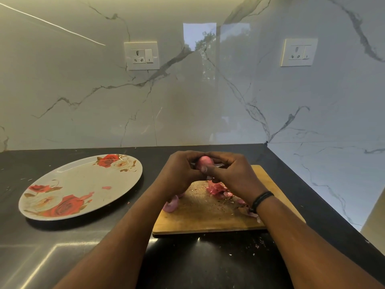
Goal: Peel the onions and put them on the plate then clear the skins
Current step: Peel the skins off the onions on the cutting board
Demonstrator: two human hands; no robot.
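Just one view here, head-mounted and wide-angle, looking forward and down over the counter (62, 257) toward the marble wall (187, 101). Both forearms come in from the bottom edge, so it sits close. The board (208, 217) is roughly centre, the plate (83, 184) left.

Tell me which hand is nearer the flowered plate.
Left. The left hand grips the onion just right of the plate; the right hand sits farther right, over the cutting board.

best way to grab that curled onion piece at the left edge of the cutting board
Pinch the onion piece across its upright curved wall from above, on the left: it overhangs the cutting board edge there, beside the left forearm, with open counter alongside.
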